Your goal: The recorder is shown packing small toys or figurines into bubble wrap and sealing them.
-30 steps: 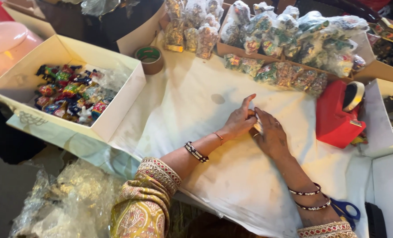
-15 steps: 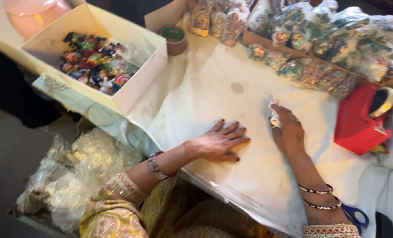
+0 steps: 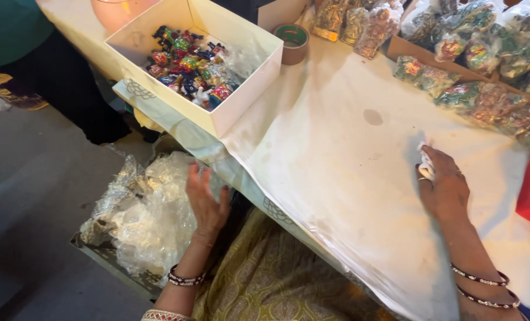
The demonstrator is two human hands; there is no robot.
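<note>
White paper sheet (image 3: 336, 178) covers the table, biggest thing in view, stained in spots. Next down: crinkled clear plastic bags (image 3: 140, 214) heaped in a crate beside the table, below its edge. Then the open cream box (image 3: 217, 119) of small bright trinkets (image 3: 187, 65), the row of packed bags (image 3: 485, 77) along the far edge, and a brown tape roll (image 3: 293, 43).

Left hand (image 3: 205, 199) is off the table, fingers spread and open, holding nothing, right over the plastic heap; can't tell if it touches. Right hand (image 3: 446, 190) rests on the sheet, fingers curled around a small white piece (image 3: 425, 166) pinned against the paper.

Handling, my read: plastic is very light, limp, slippery, noisy; bags likely cling together. Pinch 1 loose edge or corner between thumb and forefinger rather than grabbing the mass. White piece looks small and light; fingertip pinch is enough.
</note>
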